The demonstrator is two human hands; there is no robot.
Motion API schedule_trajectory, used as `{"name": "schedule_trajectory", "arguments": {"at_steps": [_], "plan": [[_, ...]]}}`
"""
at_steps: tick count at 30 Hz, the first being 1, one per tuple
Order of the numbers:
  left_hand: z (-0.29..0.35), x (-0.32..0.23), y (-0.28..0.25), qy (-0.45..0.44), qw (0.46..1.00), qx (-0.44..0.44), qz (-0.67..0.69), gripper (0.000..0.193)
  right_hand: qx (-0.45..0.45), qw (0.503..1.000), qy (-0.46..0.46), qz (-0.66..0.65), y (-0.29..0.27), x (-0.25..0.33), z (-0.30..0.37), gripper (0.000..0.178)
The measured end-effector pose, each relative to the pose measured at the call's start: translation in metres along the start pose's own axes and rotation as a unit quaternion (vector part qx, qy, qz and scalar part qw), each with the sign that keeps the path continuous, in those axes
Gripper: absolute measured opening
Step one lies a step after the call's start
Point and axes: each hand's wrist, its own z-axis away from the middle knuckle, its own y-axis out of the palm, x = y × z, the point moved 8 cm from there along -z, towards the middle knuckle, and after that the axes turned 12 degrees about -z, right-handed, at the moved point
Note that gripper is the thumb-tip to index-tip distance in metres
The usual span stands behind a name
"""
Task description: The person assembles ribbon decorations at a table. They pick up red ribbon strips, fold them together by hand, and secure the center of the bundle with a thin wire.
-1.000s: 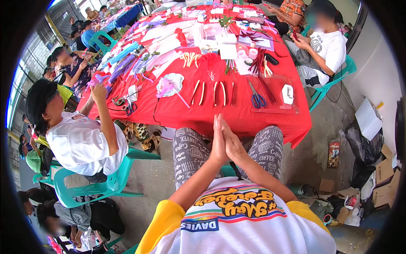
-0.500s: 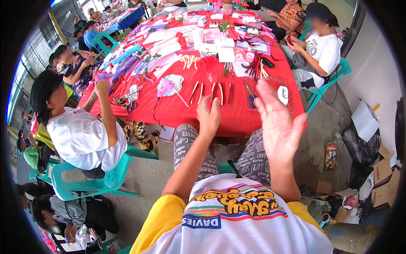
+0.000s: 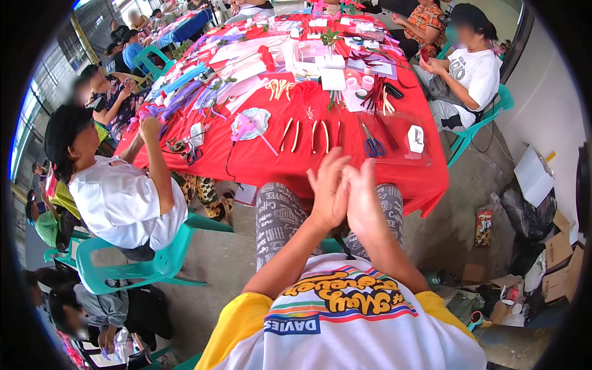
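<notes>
Biggest thing first: the red-covered table (image 3: 296,171) spreads out in front of me, and its layout near me is just as it was half a second ago. The change is all in my hands! A moment ago they're apart, the right one raised and splayed; now they swing back together, meeting this side of the table's near edge. What I make of that: my hands are busy only with each other, and nothing on the table is being worked by me.

Now the pose. My forearms converge toward the table, elbows wide. My left hand (image 3: 330,192) fans its fingers, thumb out to the side. My right hand (image 3: 365,202) comes in nearly edge-on, fingers long and straight, blurred with motion. They overlap in view; whether the palms actually press, I can't tell. I see nothing held in either one.

And the things nearest me, all untouched: left of the table's front middle, a pink tool like a glue gun (image 3: 243,127); right of it, the blue-handled scissors (image 3: 373,144); along the front middle, the pale curved strips (image 3: 296,137); and, smallest, the thin dark-red strip (image 3: 339,132), lying on the table just beyond my fingertips.
</notes>
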Motion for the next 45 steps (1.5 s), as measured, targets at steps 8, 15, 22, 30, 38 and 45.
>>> {"name": "schedule_trajectory", "arguments": {"at_steps": [8, 15, 22, 30, 38, 45], "plan": [[0.041, 0.122, 0.057, -0.479, 0.748, -0.024, 0.458, 0.061, 0.018, 0.672, -0.461, 0.579, 0.055, 0.064, 0.021, 0.050], [-0.014, 0.140, 0.019, -0.306, 0.933, -0.017, 0.191, 0.036, 0.020, 0.725, -0.185, 0.663, -0.073, -0.026, -0.010, 0.034], [-0.098, 0.284, -0.036, -0.301, 0.892, -0.062, -0.333, 0.030, 0.009, 0.777, -0.157, 0.610, -0.118, -0.036, 0.005, 0.020], [-0.121, 0.326, -0.005, -0.417, 0.834, 0.078, -0.354, 0.033, -0.008, 0.813, -0.123, 0.569, -0.134, -0.047, 0.002, 0.018], [-0.133, 0.333, 0.005, -0.435, 0.817, 0.116, -0.359, 0.024, -0.012, 0.822, -0.131, 0.555, -0.144, -0.045, -0.009, 0.018], [-0.136, 0.329, 0.005, -0.416, 0.843, 0.100, -0.326, 0.020, -0.005, 0.821, -0.120, 0.558, -0.145, -0.044, -0.008, 0.020]]}}
